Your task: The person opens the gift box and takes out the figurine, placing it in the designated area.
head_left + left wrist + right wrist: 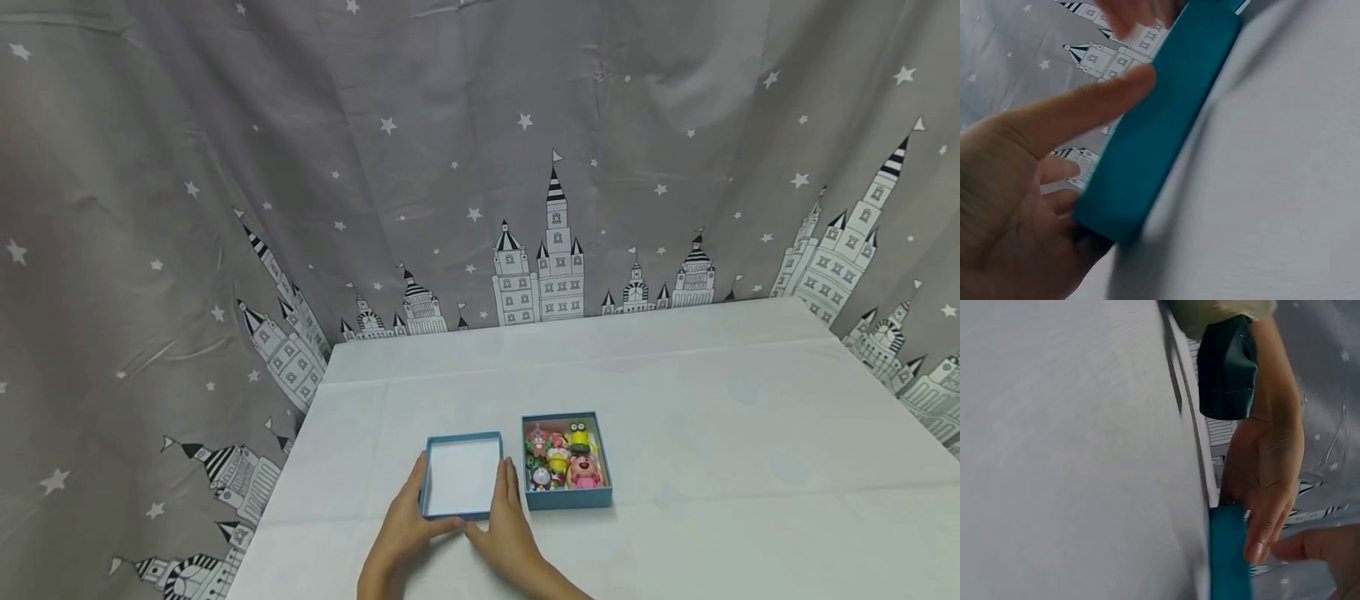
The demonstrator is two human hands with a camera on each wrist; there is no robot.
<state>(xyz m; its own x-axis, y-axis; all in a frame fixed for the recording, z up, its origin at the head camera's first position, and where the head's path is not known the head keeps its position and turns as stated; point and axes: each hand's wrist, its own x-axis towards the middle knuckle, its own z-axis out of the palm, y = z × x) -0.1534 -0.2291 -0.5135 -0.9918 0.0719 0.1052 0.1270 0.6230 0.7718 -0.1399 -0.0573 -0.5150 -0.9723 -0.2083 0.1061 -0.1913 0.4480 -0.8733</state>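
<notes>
Head view puts the gray castle-print curtain [420, 200] at your 12 o'clock, behind the white-covered counter [712, 433]. On that counter, toward 6 o'clock, sits the white-lined blue box [461, 479], with the figure-filled box [568, 498] near it at 3 o'clock, apart from it. The white-lined one looks like thin, stiff card, so expect it light and fairly smooth: firm enough to take hold of by its walls, though hard squeezing could bow or crease them. Your best purchase should be at the two near corners, which is where you have it: your left hand [408, 525] is clamped round the 7 o'clock corner, thumb along the near wall, and your right hand [510, 527] grips the 5 o'clock corner, its fingers along the side. In the filled box, the pink figure [584, 473] at 4 o'clock and the green figure [579, 439] at 1 o'clock appear to be hard, slick little toys. You cannot tell whether the box you hold is a lid or a base, nor whether it rests flat or is slightly raised; the left wrist view blurs the fingers at 12 o'clock, and the right wrist view cuts off most of your right hand.
</notes>
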